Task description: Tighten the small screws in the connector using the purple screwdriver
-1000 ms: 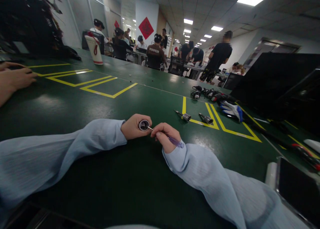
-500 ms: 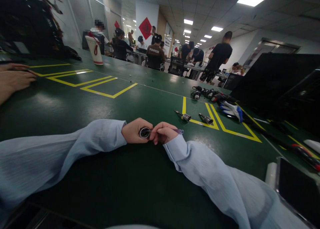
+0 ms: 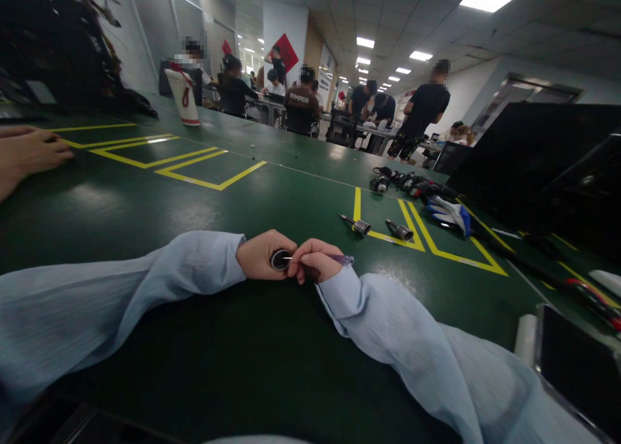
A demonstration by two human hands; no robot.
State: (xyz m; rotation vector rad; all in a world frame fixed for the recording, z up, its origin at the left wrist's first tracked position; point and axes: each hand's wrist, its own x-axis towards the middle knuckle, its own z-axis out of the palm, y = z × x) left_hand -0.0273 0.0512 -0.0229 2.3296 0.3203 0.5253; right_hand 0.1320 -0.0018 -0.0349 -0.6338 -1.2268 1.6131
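**Both hands meet over a small round part, low centre of the table**

The left hand [image 3: 259,256] is curled closed around a small round part [image 3: 280,259], a short dark cylinder with a silvery rim, its open face turned toward the camera. The right hand [image 3: 315,263] sits just beside it at three o'clock, fingers pinched narrow on a thin tool [image 3: 343,259] with a purple see-through handle. The tool's fine metal tip reaches to the rim of the round part (whether it goes inside is too small to tell). Both hands rest on the green table [image 3: 272,198], pale blue sleeves running back toward the camera.

From the hands, at about two o'clock and well apart, two small metal bits [image 3: 359,226] lie along a yellow tape line [image 3: 388,238]. Farther out on the same bearing are a blue-and-white glove [image 3: 449,212] and a cluster of dark parts [image 3: 394,178]. At four o'clock, near the table's edge, lies a phone [image 3: 577,366] with a dark screen. At ten o'clock another person's hand [image 3: 29,151] rests flat on the table, near more yellow tape outlines. At eleven o'clock, far back, stands a white cup [image 3: 184,98] with red markings. Beyond the table, at twelve to one o'clock, several people sit or stand at other tables.
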